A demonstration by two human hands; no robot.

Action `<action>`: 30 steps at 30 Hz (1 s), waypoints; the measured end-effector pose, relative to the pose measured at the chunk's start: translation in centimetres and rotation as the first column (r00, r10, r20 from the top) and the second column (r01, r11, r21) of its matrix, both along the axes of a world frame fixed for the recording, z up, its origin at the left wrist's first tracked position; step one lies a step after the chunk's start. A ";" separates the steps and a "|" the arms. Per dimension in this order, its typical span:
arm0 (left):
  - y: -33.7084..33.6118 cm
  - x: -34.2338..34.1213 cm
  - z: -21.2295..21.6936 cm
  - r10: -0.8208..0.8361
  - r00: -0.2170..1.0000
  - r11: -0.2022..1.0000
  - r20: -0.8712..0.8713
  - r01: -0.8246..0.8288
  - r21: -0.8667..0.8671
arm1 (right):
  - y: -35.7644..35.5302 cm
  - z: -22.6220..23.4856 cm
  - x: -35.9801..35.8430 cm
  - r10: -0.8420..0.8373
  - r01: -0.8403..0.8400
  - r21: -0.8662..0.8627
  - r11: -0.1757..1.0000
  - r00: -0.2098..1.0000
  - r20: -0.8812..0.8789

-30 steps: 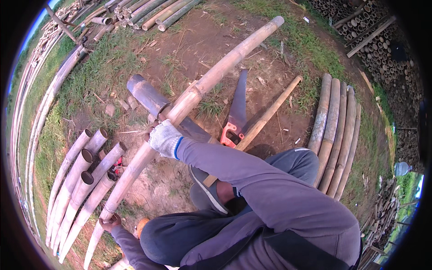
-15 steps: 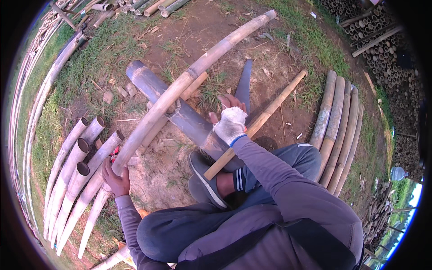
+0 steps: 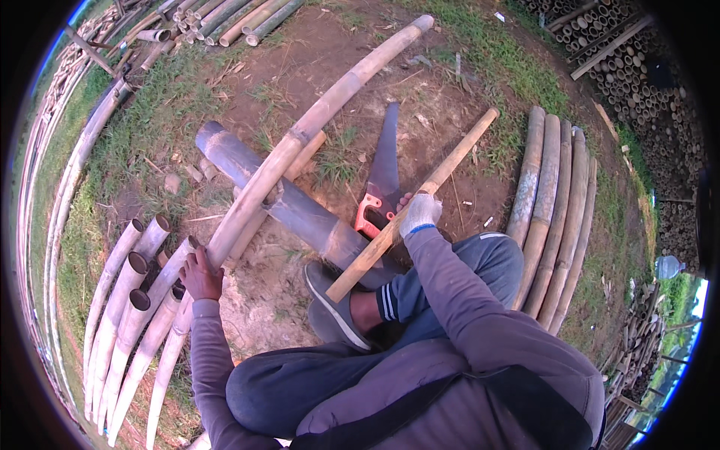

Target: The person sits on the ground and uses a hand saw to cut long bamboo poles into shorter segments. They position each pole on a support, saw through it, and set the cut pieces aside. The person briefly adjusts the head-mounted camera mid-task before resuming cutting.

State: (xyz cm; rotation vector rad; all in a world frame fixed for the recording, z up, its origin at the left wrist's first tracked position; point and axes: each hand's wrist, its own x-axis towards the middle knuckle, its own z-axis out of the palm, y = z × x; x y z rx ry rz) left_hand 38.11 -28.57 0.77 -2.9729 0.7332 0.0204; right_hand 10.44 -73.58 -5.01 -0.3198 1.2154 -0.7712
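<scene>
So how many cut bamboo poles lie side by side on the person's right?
4 in a row: nearest the knee, second, third, outermost. Lower ends are hidden behind the leg.

A long bamboo pole (image 3: pixel 300 142) runs forward and right from the left hand (image 3: pixel 200 274), lying across a thick pipe (image 3: pixel 292 210). Cut bamboo lengths (image 3: pixel 127 300) lie left of that hand. A handsaw (image 3: pixel 380 176) rests just ahead of the right hand (image 3: pixel 418 214); stacked bamboo poles (image 3: pixel 551 210) lie to its right.
</scene>
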 end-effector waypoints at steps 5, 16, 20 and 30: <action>1.1 0.5 -2.9 0.003 0.992 1.000 0.127 -0.005 0.015 | -0.6 6.2 7.1 0.102 -0.093 -0.216 0.972 0.994 0.034; -5.9 -4.1 2.6 -0.310 0.951 0.750 0.010 0.251 -0.611 | -8.6 7.4 22.2 0.167 -0.123 -0.287 0.950 0.977 0.131; -9.2 -4.4 4.2 -0.423 0.865 0.704 -0.270 0.126 -0.699 | -12.1 4.8 23.9 0.216 -0.124 -0.365 0.923 0.951 0.223; -20.3 -1.1 7.2 -0.593 0.804 0.642 -0.044 0.440 -0.627 | -15.0 6.4 28.1 0.116 -0.079 -0.240 0.968 0.983 0.144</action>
